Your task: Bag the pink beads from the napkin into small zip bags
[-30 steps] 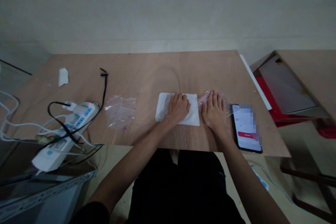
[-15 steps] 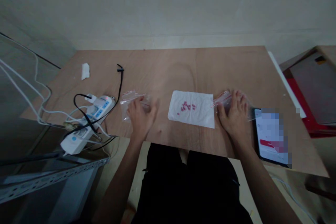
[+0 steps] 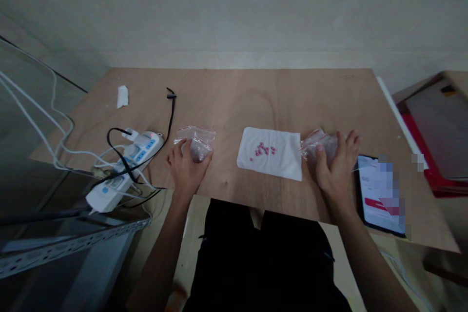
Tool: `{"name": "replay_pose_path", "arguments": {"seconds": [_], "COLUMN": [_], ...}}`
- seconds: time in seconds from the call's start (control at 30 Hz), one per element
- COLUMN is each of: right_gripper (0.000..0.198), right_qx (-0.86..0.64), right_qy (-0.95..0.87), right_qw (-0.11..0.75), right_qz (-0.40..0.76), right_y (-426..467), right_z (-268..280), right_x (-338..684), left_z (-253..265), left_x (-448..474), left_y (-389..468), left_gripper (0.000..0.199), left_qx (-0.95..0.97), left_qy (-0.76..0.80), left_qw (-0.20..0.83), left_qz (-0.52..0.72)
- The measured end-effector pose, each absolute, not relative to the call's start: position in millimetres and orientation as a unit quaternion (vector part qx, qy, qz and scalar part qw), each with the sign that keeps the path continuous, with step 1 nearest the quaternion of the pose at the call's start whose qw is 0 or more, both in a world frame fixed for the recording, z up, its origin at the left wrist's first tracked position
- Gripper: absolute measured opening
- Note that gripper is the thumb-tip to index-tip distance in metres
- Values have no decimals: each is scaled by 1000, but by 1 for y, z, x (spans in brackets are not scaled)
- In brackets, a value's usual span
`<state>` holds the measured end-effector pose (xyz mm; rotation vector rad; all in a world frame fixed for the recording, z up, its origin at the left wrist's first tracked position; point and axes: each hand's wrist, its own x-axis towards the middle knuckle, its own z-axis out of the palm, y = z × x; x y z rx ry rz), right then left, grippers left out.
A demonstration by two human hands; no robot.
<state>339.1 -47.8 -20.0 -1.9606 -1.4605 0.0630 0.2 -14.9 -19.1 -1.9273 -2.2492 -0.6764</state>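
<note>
My left hand [image 3: 186, 168] fingers pinch one small clear bag [image 3: 197, 144] at frame centre-left; my right hand [image 3: 336, 168] fingers press another clear bag [image 3: 317, 145] onto the bench [image 3: 234, 97].

Makeshift home workspace, plywood table [image 3: 234, 97], power strip [image 3: 126, 168], bare wall [image 3: 234, 5]

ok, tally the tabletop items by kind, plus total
Clear zip bags: 2 piles, bags not countable: left hand one, right hand one
White tissue holding pink beads: 1
Power strip: 1
Phone: 1
Paper scrap: 1
Total: 6
</note>
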Motion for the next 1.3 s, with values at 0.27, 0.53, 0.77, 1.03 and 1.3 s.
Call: {"name": "replay_pose_path", "arguments": {"seconds": [0.27,0.53,0.77,1.03,1.3], "right_gripper": [74,53,24,15,16], "right_qx": [-744,-708,-502,-457,-451], "right_qy": [-564,-583,-656,-536,-549], "right_qw": [357,398,429,428,394], "right_qz": [33,-12,367,566,584], "right_y": [-49,-62,-74,-77,-92], "right_z": [-21,-3,53,66,67], "right_x": [340,317,237,236,245], "left_z": [-25,-12,44,66,63], "left_x": [4,0,30,56,59], "left_y": [-24,-29,-53,-61,-59], "left_gripper": [65,25,13,24,34], "left_qx": [-639,-668,-638,-608,-661], "left_qy": [-734,-662,-536,-490,-446], "left_qw": [67,-54,-374,-504,-523], "left_qz": [-222,-335,-407,-369,-301]}}
